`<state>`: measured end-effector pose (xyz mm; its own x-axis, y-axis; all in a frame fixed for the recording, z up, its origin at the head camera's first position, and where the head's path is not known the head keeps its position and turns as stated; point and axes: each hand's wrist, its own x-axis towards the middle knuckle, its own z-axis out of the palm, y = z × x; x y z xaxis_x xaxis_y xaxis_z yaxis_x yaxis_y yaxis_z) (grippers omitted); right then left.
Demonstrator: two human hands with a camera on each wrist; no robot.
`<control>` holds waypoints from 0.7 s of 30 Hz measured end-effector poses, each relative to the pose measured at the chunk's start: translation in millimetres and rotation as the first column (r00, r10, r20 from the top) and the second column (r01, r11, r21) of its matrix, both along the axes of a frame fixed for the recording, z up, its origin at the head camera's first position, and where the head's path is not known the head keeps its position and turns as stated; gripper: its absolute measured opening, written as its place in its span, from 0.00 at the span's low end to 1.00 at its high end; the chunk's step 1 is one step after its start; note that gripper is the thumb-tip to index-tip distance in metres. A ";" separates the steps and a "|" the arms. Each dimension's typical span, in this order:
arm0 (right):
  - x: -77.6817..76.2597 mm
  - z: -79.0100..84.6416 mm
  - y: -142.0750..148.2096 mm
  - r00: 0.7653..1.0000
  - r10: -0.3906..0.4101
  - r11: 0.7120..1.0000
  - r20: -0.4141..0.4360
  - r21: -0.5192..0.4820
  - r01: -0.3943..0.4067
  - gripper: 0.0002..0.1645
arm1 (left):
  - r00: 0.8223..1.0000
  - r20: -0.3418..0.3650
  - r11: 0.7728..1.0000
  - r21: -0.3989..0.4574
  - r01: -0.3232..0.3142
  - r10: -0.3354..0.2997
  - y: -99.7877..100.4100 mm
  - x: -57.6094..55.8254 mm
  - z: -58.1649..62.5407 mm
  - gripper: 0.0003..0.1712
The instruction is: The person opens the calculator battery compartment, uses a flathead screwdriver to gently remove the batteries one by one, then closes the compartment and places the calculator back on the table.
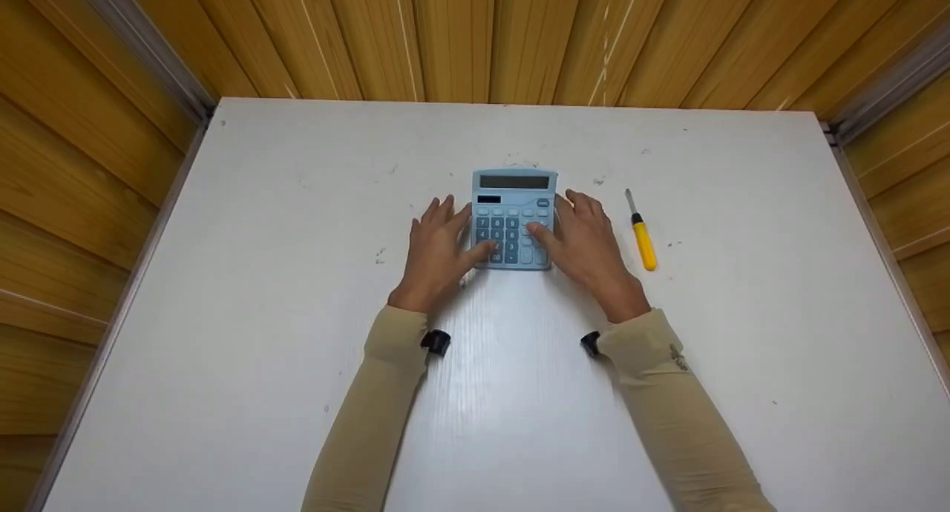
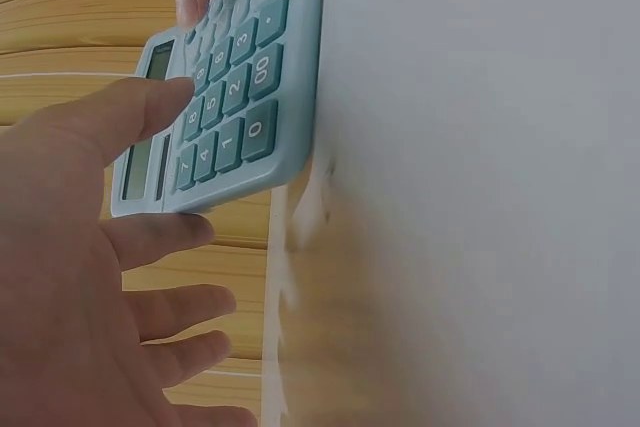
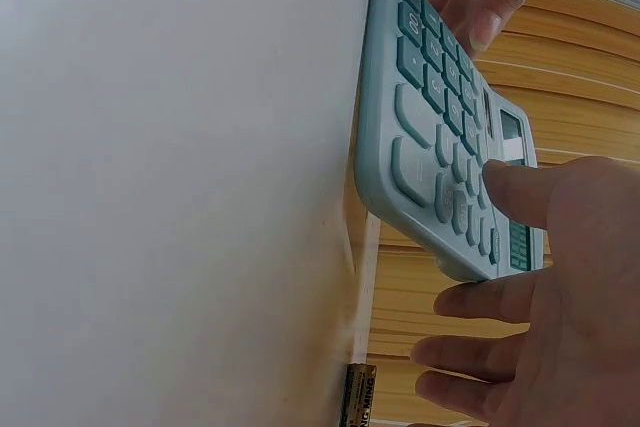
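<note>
A light blue calculator (image 1: 515,192) is tilted up in both wrist views, its display end raised and its lower edge close over the white table. My left hand (image 1: 436,252) grips its left side, with the thumb (image 2: 150,115) across the number keys and the index finger at the side edge. On the opposite side my right hand (image 1: 590,243) holds it likewise, its thumb (image 3: 520,192) over the light keys. The other fingers of both hands spread straight outward. The calculator's back is hidden.
A screwdriver (image 1: 641,234) with a yellow handle lies on the white table (image 1: 297,200), right of my right hand. The right wrist view shows a black and gold printed cylinder (image 3: 358,394) on the table. Wood-panelled walls (image 1: 460,37) stand behind and beside the table.
</note>
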<state>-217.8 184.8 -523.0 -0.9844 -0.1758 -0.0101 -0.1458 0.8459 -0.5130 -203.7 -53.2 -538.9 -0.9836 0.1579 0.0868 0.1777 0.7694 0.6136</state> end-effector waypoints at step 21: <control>1.9 -1.0 0.5 0.995 0.041 0.997 0.089 0.060 -0.046 0.49 | 0.999 0.051 0.998 -0.057 -0.007 0.010 0.9 1.7 2.5 0.39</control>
